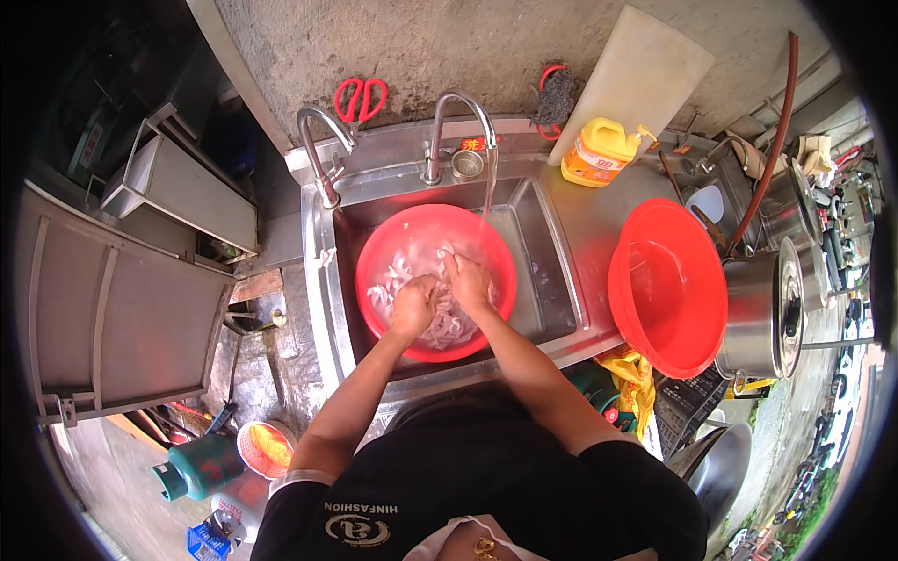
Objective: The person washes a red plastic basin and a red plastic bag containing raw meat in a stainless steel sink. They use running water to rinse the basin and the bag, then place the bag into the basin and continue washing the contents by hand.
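A red plastic basin [506, 242] sits in the stainless steel sink [515, 217], holding cloudy water and many pale, soft strips of food [449, 329]. Both my hands are over the basin, close together. My left hand [415, 306] has its fingers curled, and what lies inside them is hidden. My right hand [468, 282] is a little farther forward, fingers closed at a pale piece by their tips. Water runs from the right-hand curved faucet [459, 98] into the basin's far right side. The left-hand faucet [321, 151] shows no stream.
A second red basin [673, 294] leans on the counter at right, beside a lidded steel pot [754, 315]. A yellow pump bottle [600, 154] stands before a white cutting board [638, 70]. Red-handled scissors [360, 99] hang behind the sink. Gas cylinders [203, 466] are on the floor at left.
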Motion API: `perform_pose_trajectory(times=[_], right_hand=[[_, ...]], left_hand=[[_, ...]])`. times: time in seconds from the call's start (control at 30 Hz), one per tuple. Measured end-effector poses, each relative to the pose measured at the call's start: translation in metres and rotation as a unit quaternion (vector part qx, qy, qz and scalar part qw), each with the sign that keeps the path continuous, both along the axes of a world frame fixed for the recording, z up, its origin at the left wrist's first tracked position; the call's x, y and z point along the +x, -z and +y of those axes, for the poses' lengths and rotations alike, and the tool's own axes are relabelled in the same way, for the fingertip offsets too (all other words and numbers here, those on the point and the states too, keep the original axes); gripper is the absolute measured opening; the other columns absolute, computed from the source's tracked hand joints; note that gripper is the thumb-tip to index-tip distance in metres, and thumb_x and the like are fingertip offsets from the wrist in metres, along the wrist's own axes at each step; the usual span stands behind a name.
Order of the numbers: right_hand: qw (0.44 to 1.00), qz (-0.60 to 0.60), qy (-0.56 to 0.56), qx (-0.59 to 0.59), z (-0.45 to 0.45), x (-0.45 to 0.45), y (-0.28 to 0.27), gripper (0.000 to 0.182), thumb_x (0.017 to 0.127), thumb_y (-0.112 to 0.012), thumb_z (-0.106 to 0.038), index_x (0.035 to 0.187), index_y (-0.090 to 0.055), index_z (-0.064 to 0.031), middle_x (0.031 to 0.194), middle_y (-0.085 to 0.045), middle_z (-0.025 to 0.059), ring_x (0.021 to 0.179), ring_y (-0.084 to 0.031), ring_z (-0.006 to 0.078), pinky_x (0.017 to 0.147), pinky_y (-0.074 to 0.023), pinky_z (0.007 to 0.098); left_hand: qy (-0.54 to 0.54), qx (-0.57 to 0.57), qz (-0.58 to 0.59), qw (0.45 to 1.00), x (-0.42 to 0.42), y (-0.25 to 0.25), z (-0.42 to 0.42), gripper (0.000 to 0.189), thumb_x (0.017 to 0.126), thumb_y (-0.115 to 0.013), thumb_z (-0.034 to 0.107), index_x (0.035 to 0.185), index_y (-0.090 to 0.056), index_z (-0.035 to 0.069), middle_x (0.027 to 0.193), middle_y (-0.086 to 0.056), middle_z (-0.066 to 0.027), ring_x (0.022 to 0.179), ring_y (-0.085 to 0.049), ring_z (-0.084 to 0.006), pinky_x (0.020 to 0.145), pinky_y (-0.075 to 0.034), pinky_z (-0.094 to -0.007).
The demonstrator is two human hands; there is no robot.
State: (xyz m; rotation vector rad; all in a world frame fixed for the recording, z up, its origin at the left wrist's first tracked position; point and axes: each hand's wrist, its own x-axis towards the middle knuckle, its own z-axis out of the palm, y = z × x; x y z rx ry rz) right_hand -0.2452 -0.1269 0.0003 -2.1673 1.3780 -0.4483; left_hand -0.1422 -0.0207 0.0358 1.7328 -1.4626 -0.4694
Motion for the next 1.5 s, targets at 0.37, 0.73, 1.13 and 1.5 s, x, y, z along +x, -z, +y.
perform_pose_trajectory(times=[0.37,0.73,1.13,1.5], right_hand=[[0.948,-0.154,0.22,0.169,-0.066,-0.069,0.062,0.058,0.088,-0.053,-0.057,0.067,-0.059,-0.0029,0.057,-0.057,0.0076,0.045,-0.053,0.0176,0.045,-0.0422,0.0372],[0.909,-0.26,0.067,0.319,-0.032,-0.013,-0.008,0.057,0.088,-0.053,-0.057,0.071,-0.059,-0.0029,0.062,-0.055,0.0064,0.049,-0.052,0.0175,0.043,-0.0395,0.0367],[0.996,0.048,-0.002,-0.07,-0.044,-0.011,-0.003,0.043,0.088,-0.051,-0.049,0.078,-0.06,-0.0077,0.07,-0.061,0.0223,0.07,-0.06,0.0428,0.064,-0.0469,0.0522],[0.983,0.142,0.068,-0.091,-0.109,-0.063,0.009,0.05,0.091,-0.042,-0.054,0.084,-0.064,-0.01,0.075,-0.065,0.0208,0.075,-0.063,0.041,0.07,-0.0484,0.0519]], left_hand=[[-0.148,0.01,-0.001,0.989,0.037,-0.015,0.002,0.029,0.094,-0.052,0.023,0.075,-0.053,0.0,0.07,-0.06,-0.0182,0.065,-0.059,-0.0387,0.059,-0.047,-0.0451],[0.102,0.17,0.337,0.92,-0.017,0.051,-0.01,0.047,0.091,-0.057,0.04,0.116,-0.056,0.0,0.102,-0.063,-0.0193,0.096,-0.061,-0.0296,0.084,-0.047,-0.0359],[0.031,0.143,0.035,0.989,-0.03,-0.01,0.002,0.04,0.094,-0.048,0.034,0.077,-0.06,0.0,0.068,-0.059,-0.0247,0.066,-0.059,-0.0432,0.062,-0.046,-0.0498],[0.024,0.134,0.073,0.988,-0.005,-0.028,0.025,0.033,0.094,-0.05,0.03,0.082,-0.062,0.002,0.07,-0.06,-0.0238,0.067,-0.059,-0.0431,0.061,-0.046,-0.049]])
